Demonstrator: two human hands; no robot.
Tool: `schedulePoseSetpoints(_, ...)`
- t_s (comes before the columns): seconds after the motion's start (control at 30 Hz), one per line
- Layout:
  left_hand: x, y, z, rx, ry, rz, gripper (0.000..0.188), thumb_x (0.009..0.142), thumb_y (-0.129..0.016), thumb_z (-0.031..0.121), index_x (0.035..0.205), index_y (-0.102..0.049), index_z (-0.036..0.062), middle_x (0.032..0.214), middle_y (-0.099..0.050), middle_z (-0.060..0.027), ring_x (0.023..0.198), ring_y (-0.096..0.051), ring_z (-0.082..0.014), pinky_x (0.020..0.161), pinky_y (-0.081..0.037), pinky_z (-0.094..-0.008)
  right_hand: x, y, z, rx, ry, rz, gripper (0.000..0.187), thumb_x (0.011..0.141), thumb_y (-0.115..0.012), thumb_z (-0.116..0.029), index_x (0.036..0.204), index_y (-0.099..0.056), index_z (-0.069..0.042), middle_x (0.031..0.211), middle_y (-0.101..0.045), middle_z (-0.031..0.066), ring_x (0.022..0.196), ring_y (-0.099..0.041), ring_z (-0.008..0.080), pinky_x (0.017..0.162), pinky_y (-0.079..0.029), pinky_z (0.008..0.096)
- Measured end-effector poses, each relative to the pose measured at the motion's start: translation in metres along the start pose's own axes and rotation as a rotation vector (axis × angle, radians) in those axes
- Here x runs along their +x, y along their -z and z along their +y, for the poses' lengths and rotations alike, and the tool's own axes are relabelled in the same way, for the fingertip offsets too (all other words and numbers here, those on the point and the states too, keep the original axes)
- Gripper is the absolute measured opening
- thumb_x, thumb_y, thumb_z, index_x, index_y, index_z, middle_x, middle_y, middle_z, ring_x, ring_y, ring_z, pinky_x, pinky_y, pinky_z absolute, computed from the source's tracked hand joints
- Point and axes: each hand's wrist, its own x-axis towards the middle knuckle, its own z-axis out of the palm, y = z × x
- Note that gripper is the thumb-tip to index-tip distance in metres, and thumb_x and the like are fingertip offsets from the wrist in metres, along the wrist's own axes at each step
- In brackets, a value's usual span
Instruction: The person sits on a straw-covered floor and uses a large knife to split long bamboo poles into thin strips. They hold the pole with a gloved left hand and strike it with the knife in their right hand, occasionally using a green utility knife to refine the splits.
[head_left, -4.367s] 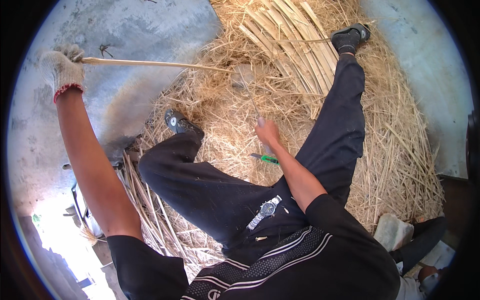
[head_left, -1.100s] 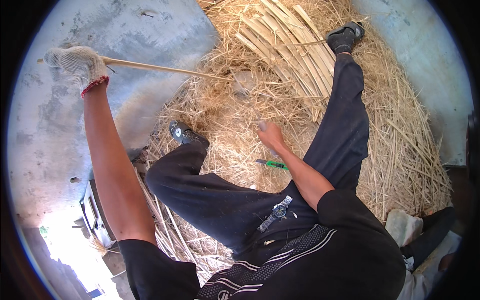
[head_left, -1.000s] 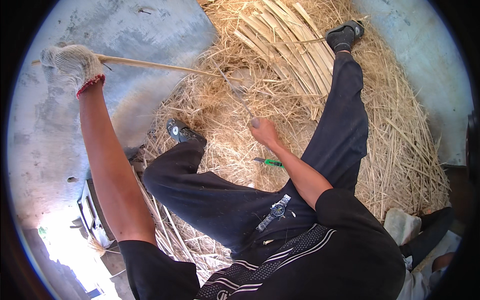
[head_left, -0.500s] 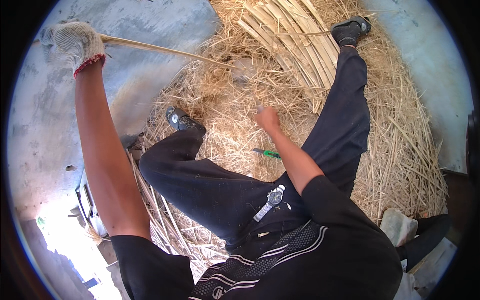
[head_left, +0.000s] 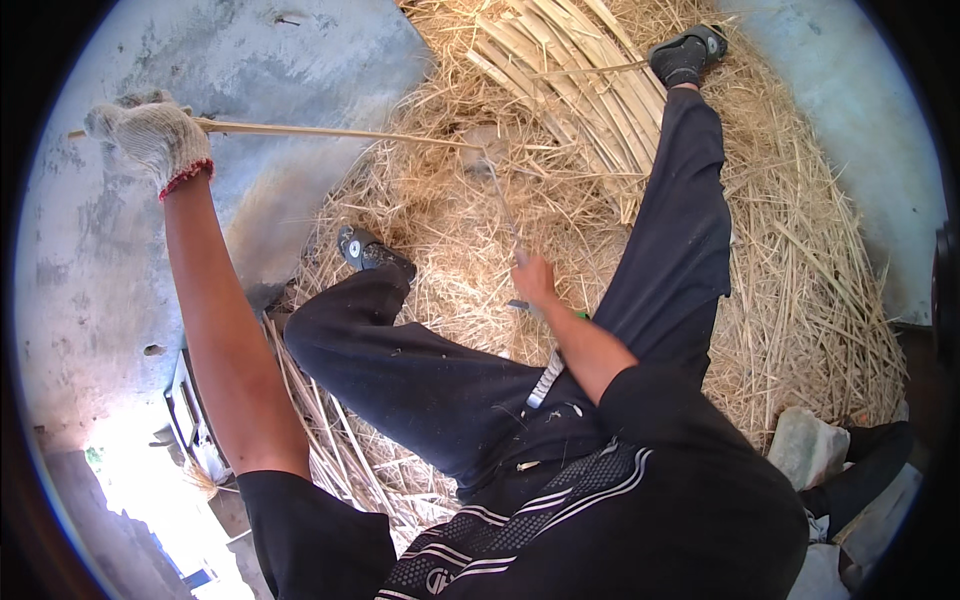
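Observation:
At the upper left, my left hand (head_left: 155, 138), in a whitish knit glove with a red cuff, is closed round a long, thin bamboo strip (head_left: 320, 131). The strip runs right to a dull block (head_left: 482, 133) lying among the shavings. My bare right hand (head_left: 536, 280) grips a long, narrow knife (head_left: 507, 213) by its handle. Its blade points away from me, and its tip is close to the strip's far end; whether they touch I cannot tell. Below my right hand lies a green utility knife (head_left: 582, 314), partly hidden by my forearm. A metal-banded watch (head_left: 545, 380) rests on my lap, also partly covered.
Pale shavings (head_left: 450, 250) cover the floor between my spread legs. A bundle of split bamboo strips (head_left: 590, 80) lies at the far side, beside my right shoe (head_left: 688, 55). Bluish walls (head_left: 290, 60) stand left and right. A pale block (head_left: 806, 448) sits at the lower right.
My right hand has drawn back toward me with the knife, whose blade now shows more. My left hand has dropped slightly, leaving the strip flatter across the view.

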Motion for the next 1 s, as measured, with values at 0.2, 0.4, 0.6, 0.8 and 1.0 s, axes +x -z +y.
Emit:
schedulePoseSetpoints(0.2,-0.016,0.006,0.008,-0.055,0.093,0.047,0.035,0.104,-0.041,0.036,0.104,-0.043,0.0011,0.092,-0.058,-0.0145,0.065,-0.060,-0.0227,0.060,-0.055,-0.0356,-0.028,-0.016,0.015,0.032,-0.183,-0.088,0.033,0.076,-0.064,-0.019,0.101,-0.068,0.003,0.096,-0.069,0.0285,0.092,-0.067,0.0442,0.083,-0.053,0.0491)
schedulePoseSetpoints(0.4,-0.016,0.005,0.007,-0.161,0.095,0.132,0.036,0.104,-0.042,0.034,0.099,-0.043,-0.0014,0.086,-0.059,-0.0148,0.062,-0.063,-0.0237,0.059,-0.056,-0.0344,-0.030,-0.018,0.013,0.110,-0.200,-0.044,0.031,0.077,-0.066,-0.021,0.095,-0.069,0.003,0.089,-0.069,0.0280,0.088,-0.069,0.0405,0.078,-0.053,0.0472)
schedulePoseSetpoints(0.6,-0.034,0.014,0.014,-0.162,0.049,0.003,0.029,0.102,-0.043,0.029,0.089,-0.043,0.0029,0.077,-0.052,-0.0093,0.057,-0.053,-0.0199,0.060,-0.056,-0.0359,-0.039,-0.012,0.010,0.139,-0.259,-0.141,0.033,0.077,-0.067,-0.021,0.097,-0.069,0.005,0.092,-0.069,0.0291,0.089,-0.069,0.0405,0.080,-0.053,0.0453)
schedulePoseSetpoints(0.8,-0.081,0.043,0.053,-0.311,0.110,-0.203,0.027,0.097,-0.044,0.019,0.072,-0.038,0.0106,0.065,-0.037,-0.0013,0.050,-0.034,-0.0143,0.052,-0.044,-0.0341,-0.042,0.009,-0.008,0.132,-0.190,-0.011,0.033,0.078,-0.067,-0.020,0.101,-0.069,0.004,0.097,-0.067,0.0316,0.094,-0.067,0.0434,0.084,-0.053,0.0473)
schedulePoseSetpoints(1.0,-0.098,0.043,0.065,-0.254,0.205,0.152,0.020,0.093,-0.046,0.018,0.076,-0.038,0.0100,0.064,-0.040,-0.0024,0.050,-0.037,-0.0155,0.048,-0.033,-0.0313,-0.039,0.009,-0.011,0.069,-0.127,-0.046,0.035,0.079,-0.068,-0.024,0.102,-0.067,0.002,0.096,-0.068,0.0289,0.093,-0.067,0.0427,0.083,-0.053,0.0470)
